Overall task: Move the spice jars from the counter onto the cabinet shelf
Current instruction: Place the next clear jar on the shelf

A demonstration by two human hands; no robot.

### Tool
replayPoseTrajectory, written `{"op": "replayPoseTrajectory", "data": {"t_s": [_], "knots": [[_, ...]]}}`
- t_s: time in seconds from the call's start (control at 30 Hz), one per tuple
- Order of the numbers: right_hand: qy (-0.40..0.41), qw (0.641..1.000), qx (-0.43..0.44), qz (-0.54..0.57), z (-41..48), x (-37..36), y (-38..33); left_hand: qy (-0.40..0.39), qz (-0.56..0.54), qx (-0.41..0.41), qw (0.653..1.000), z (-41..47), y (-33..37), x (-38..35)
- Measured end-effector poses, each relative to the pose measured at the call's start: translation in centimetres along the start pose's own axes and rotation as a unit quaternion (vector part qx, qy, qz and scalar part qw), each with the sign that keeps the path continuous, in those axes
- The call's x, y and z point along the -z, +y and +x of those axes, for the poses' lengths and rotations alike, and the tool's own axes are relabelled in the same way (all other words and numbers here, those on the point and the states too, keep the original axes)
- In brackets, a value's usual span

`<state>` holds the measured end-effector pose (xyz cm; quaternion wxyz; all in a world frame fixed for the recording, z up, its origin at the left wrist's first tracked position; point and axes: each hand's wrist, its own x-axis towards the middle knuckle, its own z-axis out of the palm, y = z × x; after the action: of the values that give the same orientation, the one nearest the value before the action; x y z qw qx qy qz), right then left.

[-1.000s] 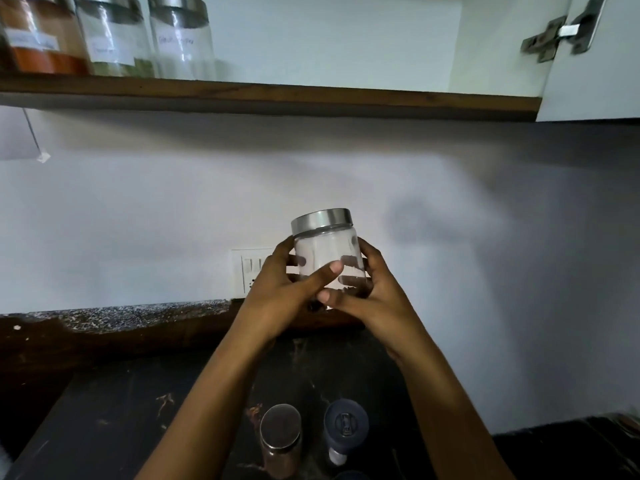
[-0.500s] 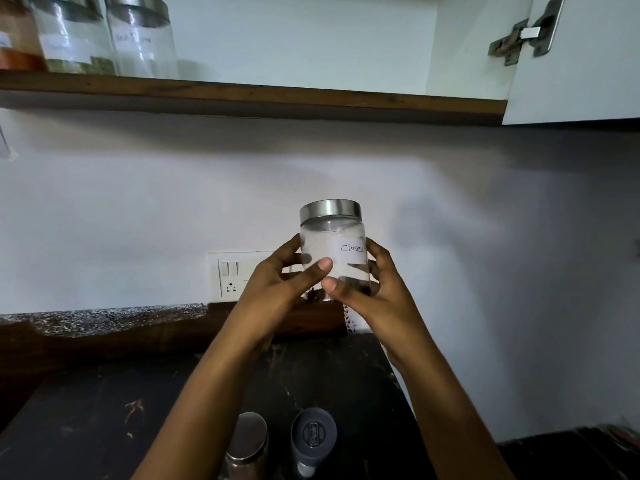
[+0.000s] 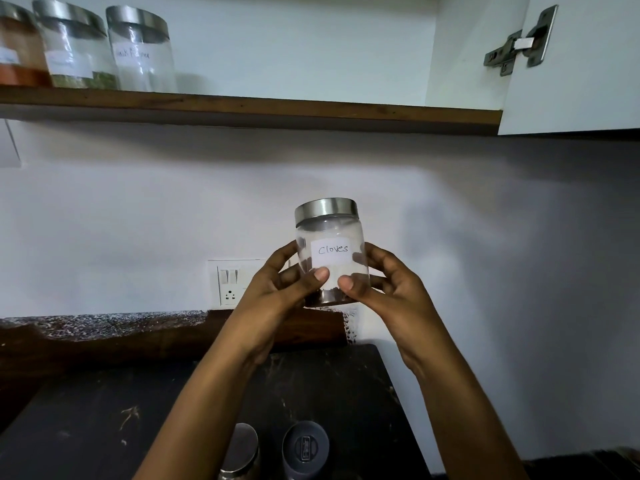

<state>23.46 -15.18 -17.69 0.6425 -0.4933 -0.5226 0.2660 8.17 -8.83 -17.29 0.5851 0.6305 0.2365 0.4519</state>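
One head-worn wide-angle view, facing wall (image 3: pixel 138 209) head-on; shelf (image 3: pixel 277 107) along top, counter (image 3: pixel 86 427) at bottom edge; left hand (image 3: pixel 277 292), right hand (image 3: pixel 391 289), jar (image 3: pixel 330 233) close, at centre.

We log the cloves jar (image 3: pixel 329 232): clear glass, silver lid (image 3: pixel 325 209), white label (image 3: pixel 330 251) with black handwriting, dark layer at its base. Above it, brown shelf (image 3: pixel 311 110). Upper left of it, rust-orange jar (image 3: pixel 17 57) and green-filled jar (image 3: pixel 78 53). Below it, black counter (image 3: pixel 86 427) with pale streaks.
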Motion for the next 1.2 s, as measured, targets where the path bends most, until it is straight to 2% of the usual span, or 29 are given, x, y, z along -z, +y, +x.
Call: {"op": "replayPoseTrajectory", "data": {"t_s": [0.1,0.23,0.4,0.63,0.77,0.93,1.1,1.2], "knots": [[-0.007,1.0,0.007,-0.021,-0.1,0.1,-0.2,-0.009,-0.014,-0.016,1.0,0.1,0.0,-0.1],[-0.03,1.0,0.006,0.003,0.1,0.5,-0.6,0.01,-0.02,-0.037,0.999,0.3,0.1,0.0],[-0.059,0.998,0.019,-0.013,0.6,0.6,-1.5,0.025,0.029,-0.079,0.996,0.2,0.9,0.0],[-0.036,0.996,0.06,-0.056,1.8,-1.0,-3.8,0.059,0.088,-0.141,0.984,0.1,3.4,0.8],[-0.045,0.993,0.09,-0.068,3.3,-2.5,-6.4,0.071,0.13,-0.177,0.973,0.3,6.2,2.2],[-0.063,0.985,0.142,-0.076,6.5,-4.9,-11.3,0.031,0.14,-0.226,0.964,2.2,11.8,4.3],[-0.068,0.982,0.165,-0.06,11.9,-7.4,-16.2,0.065,0.155,-0.256,0.952,6.3,17.5,7.5],[-0.084,0.982,0.156,-0.069,15.7,-9.2,-17.9,0.074,0.185,-0.244,0.949,9.1,20.1,9.7]]}}
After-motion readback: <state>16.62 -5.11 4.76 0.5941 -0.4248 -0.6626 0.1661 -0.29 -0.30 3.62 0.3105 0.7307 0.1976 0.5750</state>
